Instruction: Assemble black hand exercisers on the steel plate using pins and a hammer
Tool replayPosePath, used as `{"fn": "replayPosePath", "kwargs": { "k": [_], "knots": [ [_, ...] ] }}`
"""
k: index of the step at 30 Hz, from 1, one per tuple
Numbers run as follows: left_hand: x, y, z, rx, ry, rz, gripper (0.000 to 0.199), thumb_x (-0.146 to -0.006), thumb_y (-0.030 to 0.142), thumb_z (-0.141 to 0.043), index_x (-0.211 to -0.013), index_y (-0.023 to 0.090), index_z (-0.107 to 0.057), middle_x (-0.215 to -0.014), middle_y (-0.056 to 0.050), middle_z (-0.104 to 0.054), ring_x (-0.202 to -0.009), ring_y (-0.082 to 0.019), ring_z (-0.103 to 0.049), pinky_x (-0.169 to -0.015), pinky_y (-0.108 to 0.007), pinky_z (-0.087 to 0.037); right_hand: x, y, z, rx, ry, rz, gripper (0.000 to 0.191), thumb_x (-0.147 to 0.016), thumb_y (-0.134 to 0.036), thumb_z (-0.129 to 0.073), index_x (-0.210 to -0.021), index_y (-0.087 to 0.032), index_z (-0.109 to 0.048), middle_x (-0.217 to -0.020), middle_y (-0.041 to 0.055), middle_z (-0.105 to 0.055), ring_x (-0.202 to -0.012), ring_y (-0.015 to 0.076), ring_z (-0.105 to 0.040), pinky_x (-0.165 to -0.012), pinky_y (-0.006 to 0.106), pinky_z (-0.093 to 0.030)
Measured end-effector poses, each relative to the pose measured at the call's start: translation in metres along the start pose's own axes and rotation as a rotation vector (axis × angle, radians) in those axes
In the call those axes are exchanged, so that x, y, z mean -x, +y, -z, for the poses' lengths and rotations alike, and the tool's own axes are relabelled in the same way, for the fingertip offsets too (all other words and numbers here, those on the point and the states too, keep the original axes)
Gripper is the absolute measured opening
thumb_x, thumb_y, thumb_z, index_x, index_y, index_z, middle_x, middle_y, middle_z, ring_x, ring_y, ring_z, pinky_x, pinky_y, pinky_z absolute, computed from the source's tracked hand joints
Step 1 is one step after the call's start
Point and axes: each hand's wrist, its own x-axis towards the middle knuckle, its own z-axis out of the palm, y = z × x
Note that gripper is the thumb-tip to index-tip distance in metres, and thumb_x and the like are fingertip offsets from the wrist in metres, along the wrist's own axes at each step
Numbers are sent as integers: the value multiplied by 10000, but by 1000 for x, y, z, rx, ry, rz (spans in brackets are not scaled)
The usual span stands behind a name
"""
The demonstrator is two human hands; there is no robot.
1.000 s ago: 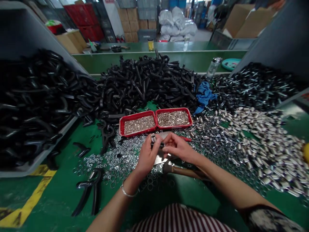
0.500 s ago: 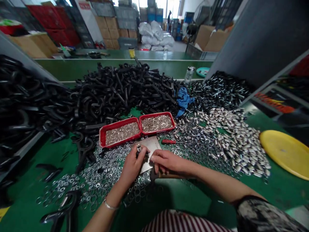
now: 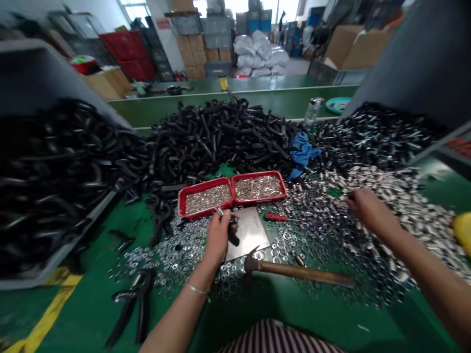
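My left hand (image 3: pixel 217 238) is closed around a small curved black part (image 3: pixel 233 235) with a shiny metal sleeve at its top. It is over the left edge of a flat metal plate (image 3: pixel 252 233). To the right, my right hand (image 3: pixel 371 212) reaches into a pile of silver metal sleeves (image 3: pixel 415 201). Its fingers are curled together at the pile, and whatever is between them is hidden. A claw hammer (image 3: pixel 305 273) with a wooden handle lies below the plate. A red-handled screwdriver (image 3: pixel 274 217) rests right of the plate.
Two red trays (image 3: pixel 206 197) of small metal pins stand behind the plate. Loose metal rings (image 3: pixel 294 240) are scattered around. Heaps of black parts (image 3: pixel 217 132) fill the back and left. A blue cloth (image 3: pixel 302 149) and a glass jar (image 3: pixel 313 112) are at the back right.
My right hand has left the plate area and moved right to the sleeve pile. The hammer now lies in full sight. My left hand still grips the black part; the view has shifted left.
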Motion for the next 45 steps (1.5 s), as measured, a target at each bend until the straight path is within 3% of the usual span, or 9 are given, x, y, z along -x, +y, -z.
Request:
{"fn": "replayPosePath", "kwargs": {
  "k": [6, 11, 16, 23, 28, 32, 37, 43, 45],
  "knots": [
    [8, 5, -27, 288, -56, 93, 359, -859, 493, -680, -930, 159, -572, -917, -28, -645, -665, -77, -558, -653, -219, -455, 22, -153, 9, -1206, -255, -3, 225, -926, -403, -637, -1082, -244, -609, -880, 74, -726, -830, 222, -713, -842, 405, -530],
    [23, 17, -30, 362, -103, 85, 354, -862, 500, -674, -941, 171, -570, -887, -18, -650, -755, -129, -613, -732, -268, -488, 53, -246, -17, -1552, -482, 44, 271, -875, -421, -704, -1043, -233, -603, -881, 36, -728, -826, 209, -731, -833, 394, -571],
    [26, 15, -15, 353, -53, 85, 356, -882, 515, -654, -949, 180, -554, -852, 3, -630, -673, -109, -580, -688, -260, -487, 58, -247, -27, -1284, -443, 87, 217, -886, -419, -692, -975, -248, -591, -791, 18, -691, -667, 202, -677, -668, 374, -557],
    [25, 14, -7, 98, -166, 11, 341, -940, 525, -566, -1028, 197, -594, -907, -34, -631, -773, -150, -599, -712, -274, -488, 45, -238, -23, -1053, -307, 503, 221, -884, -417, -696, -1009, -248, -627, -1020, 103, -686, -995, 269, -635, -910, 471, -513],
    [16, 18, 2, -311, -54, -235, 267, -966, 467, -537, -943, 203, -572, -883, -24, -616, -797, -169, -572, -762, -300, -452, 43, -255, -34, -1369, -796, 87, 309, -955, -517, -561, -868, -236, -465, -637, -24, -588, -476, 127, -518, -474, 279, -447],
    [10, 16, 16, -454, -103, -408, 224, -1000, 406, -479, -953, 205, -566, -899, -30, -622, -847, -181, -571, -820, -314, -423, 49, -259, -35, -1400, -850, 108, 312, -900, -466, -669, -869, -234, -463, -576, -58, -555, -425, 89, -463, -400, 216, -352],
    [9, 17, 27, -495, -249, -415, 243, -986, 423, -502, -910, 204, -575, -831, -14, -607, -777, -174, -560, -768, -299, -413, 54, -257, -29, -1418, -1336, 57, 525, -979, -671, -347, -752, -217, -481, -457, -78, -406, -311, 65, -247, -308, 221, -148],
    [12, 23, 16, -461, -148, -324, 216, -989, 409, -492, -915, 212, -544, -832, 1, -601, -768, -160, -548, -730, -279, -412, 55, -260, -40, -1047, -593, 279, 428, -848, -627, -642, -808, -227, -497, -726, 9, -572, -586, 137, -510, -504, 247, -365],
    [14, 26, 14, -494, -145, -363, 215, -992, 396, -490, -890, 212, -536, -829, -2, -591, -763, -159, -537, -727, -283, -411, 58, -261, -42, -1123, -613, 252, 440, -885, -647, -584, -794, -228, -486, -686, -1, -540, -567, 133, -483, -503, 246, -358]
  ]
}}
